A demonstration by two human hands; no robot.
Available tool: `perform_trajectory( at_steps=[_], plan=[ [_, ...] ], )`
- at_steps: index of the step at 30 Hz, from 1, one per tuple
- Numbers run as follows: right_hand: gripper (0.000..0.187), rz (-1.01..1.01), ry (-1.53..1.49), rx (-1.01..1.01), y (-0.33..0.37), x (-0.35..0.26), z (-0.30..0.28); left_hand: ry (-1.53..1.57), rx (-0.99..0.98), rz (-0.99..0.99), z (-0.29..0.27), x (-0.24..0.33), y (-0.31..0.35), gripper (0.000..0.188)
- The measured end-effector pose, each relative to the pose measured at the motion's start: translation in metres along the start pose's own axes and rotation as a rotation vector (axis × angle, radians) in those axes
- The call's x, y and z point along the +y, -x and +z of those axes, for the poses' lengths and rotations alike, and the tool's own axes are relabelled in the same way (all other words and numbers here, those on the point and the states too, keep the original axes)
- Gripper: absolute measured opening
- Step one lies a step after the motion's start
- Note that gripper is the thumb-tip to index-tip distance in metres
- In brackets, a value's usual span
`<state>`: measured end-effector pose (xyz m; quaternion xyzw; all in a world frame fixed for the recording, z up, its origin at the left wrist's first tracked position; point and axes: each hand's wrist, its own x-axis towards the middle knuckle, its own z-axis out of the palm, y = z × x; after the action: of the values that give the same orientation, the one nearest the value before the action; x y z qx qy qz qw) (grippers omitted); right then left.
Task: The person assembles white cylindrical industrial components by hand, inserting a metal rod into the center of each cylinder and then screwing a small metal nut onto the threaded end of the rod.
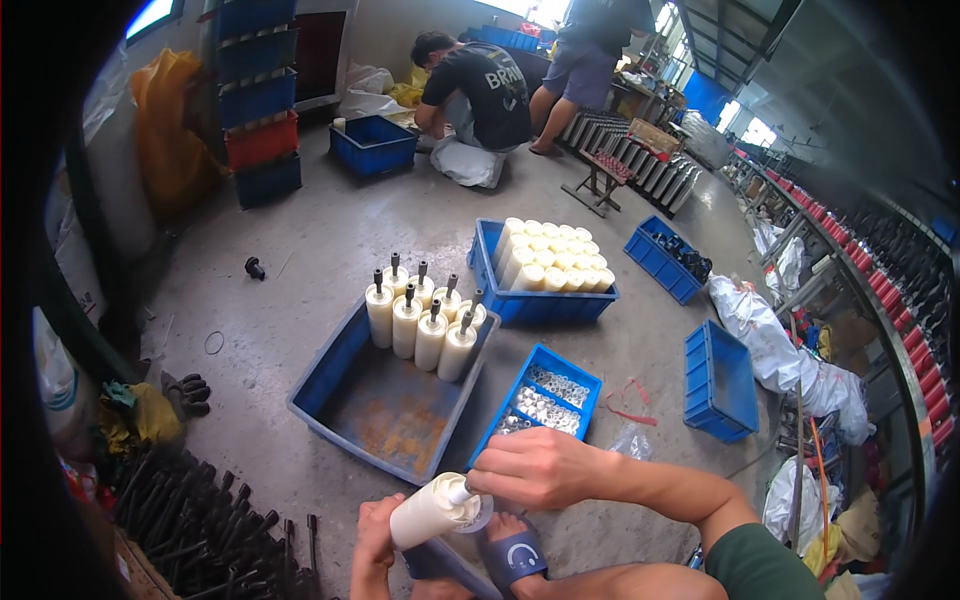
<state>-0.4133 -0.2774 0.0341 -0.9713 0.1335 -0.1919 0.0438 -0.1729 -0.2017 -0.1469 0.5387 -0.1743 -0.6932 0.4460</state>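
Note:
My left hand (pixel 374 540) is wrapped round a cream-coloured cylinder (pixel 422 518), which tilts with its open end up and to the right. At that end my right hand (pixel 540 468) pinches a short white tubular piece (pixel 459 492); the fingertips partly hide it. A clear, rounded edge (pixel 484 515) shows beside the cylinder's end. Just beyond my hands is a worn blue-grey crate (pixel 345 430), where several cream cylinders (pixel 405 325) stand upright with dark rods in their tops. Next to my right hand a blue divided tray (pixel 535 440) holds small white and metal rings.
A blue crate (pixel 555 308) full of cream cylinders stands farther off. An empty blue bin (pixel 720 380) and a bin of black parts (pixel 668 258) are at right. Black rods (pixel 200 530) pile up at lower left. A person (pixel 490 95) crouches at the back; another stands beside.

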Motion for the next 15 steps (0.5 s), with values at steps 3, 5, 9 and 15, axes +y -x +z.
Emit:
perform_trajectory(
  at_steps=[3, 5, 9, 15],
  plan=[
    [0.019, 0.065, 0.004, 0.022, -0.005, -0.002, 0.002, 0.009, 0.028, 0.015, -0.006, -0.004, -0.007, 0.028],
    [0.018, 0.121, 0.009, 0.028, -0.003, -0.001, 0.007, -0.016, -0.043, 0.048, -0.006, -0.002, -0.007, 0.029],
    [0.022, 0.246, 0.020, 0.143, -0.008, -0.001, 0.019, 0.038, -0.005, 0.090, -0.005, -0.004, -0.007, 0.030],
    [0.031, 0.454, -0.056, 0.173, -0.003, -0.001, 0.031, 0.066, 0.024, 0.139, -0.003, -0.017, -0.014, 0.030]
  ],
)
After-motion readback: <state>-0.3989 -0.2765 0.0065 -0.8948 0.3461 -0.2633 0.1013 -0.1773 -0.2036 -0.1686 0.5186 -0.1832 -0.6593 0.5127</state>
